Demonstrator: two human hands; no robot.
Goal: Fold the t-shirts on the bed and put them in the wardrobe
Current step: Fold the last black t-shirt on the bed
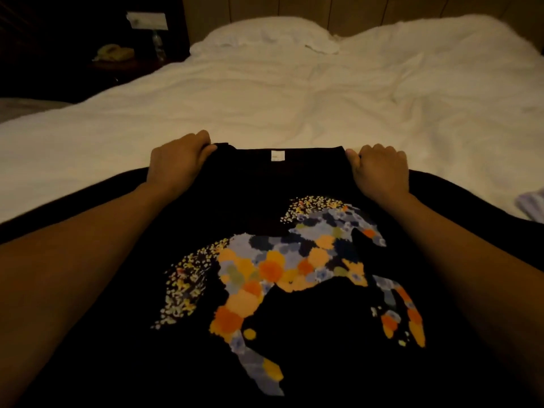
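Black t-shirt [265, 201] found spread print-up on the white bed [265, 98], collar end away from the viewer, white neck label [277, 156] at the middle of the far edge. Multicoloured horse print [294, 269] seen nearer than the label, lying flat. Judged light, soft and limp: no stiffness to hold a crease, likely to sag and bunch wherever unsupported, not slippery on the bedding, not fragile. Best taken at the two shoulder corners either side of the label, where a pull keeps the far edge taut and square.

Left hand [176, 163] placed at the corner left of the label, back of hand up, wrist roughly in line with the forearm, fingers [203, 139] curled over the far edge with the thumb against the cloth, apparently pinching it. Right hand [379, 172] placed at the corner right of the label, similarly knuckles-up, fingers curled down, thumb [351, 156] pressing the edge. Fingertips themselves hidden on both sides, so depth of grip not confirmed. Both forearms extended forward over the shirt, either side of the print.

A pale folded cloth [532, 207] noted at the frame edge, well right of the label; kind not determinable. Pillows [265, 33] beyond the label; nightstand [117, 60] far left of it, dim.
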